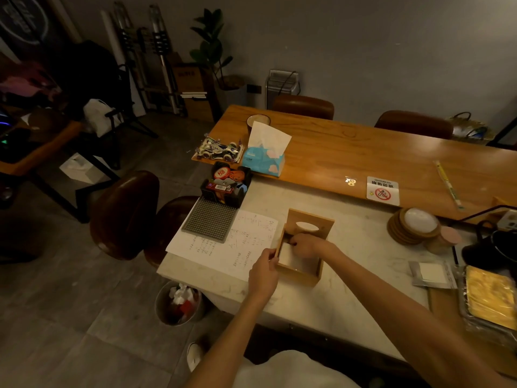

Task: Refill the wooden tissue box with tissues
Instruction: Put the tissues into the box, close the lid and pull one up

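The wooden tissue box [300, 254], open on the near marble tabletop [349, 247] with its lid [309, 224] propped at the far side, is steadied at its left wall by the left hand [263, 273], whose fingers are curled on the rim. White tissues [288, 254] are pressed inside by the right hand [306, 243], fingers bent together. The filling step appears under way; lid closure is judged next.

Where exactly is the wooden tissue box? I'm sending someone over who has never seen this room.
Find the white marble counter in front of the long wooden table. The wooden tissue box sits at its left part, beside a handwritten paper sheet. Unlike the blue tissue pack, it is bare wood, its oval-slotted lid pushed back.
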Tool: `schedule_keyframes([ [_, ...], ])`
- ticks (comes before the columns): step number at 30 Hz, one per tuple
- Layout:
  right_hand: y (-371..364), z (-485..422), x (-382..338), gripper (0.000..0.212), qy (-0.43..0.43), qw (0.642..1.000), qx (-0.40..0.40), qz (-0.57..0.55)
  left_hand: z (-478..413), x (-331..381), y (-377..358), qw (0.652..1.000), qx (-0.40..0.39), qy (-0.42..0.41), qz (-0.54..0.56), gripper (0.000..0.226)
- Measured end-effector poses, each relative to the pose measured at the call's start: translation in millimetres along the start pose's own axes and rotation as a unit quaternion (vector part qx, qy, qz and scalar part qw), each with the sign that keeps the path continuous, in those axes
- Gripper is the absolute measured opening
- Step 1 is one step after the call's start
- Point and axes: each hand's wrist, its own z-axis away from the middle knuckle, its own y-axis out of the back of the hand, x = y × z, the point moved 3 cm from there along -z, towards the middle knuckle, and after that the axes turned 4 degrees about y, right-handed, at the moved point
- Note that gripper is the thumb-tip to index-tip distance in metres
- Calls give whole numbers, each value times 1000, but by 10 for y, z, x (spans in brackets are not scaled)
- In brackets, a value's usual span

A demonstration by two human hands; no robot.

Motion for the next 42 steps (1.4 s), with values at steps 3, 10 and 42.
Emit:
schedule_keyframes([
  [3, 41, 55, -24, 38, 22, 1000, 10, -18, -7, -2, 38, 1000, -11, 13, -9, 27],
  [10, -50, 403, 10, 38, 62, 986, 130, -86, -101, 138, 151, 985, -89, -74, -132, 50],
  [42, -477, 560, 347, 41, -73, 996, 52, -6, -261, 205, -192, 907, -223, 39, -354, 45],
])
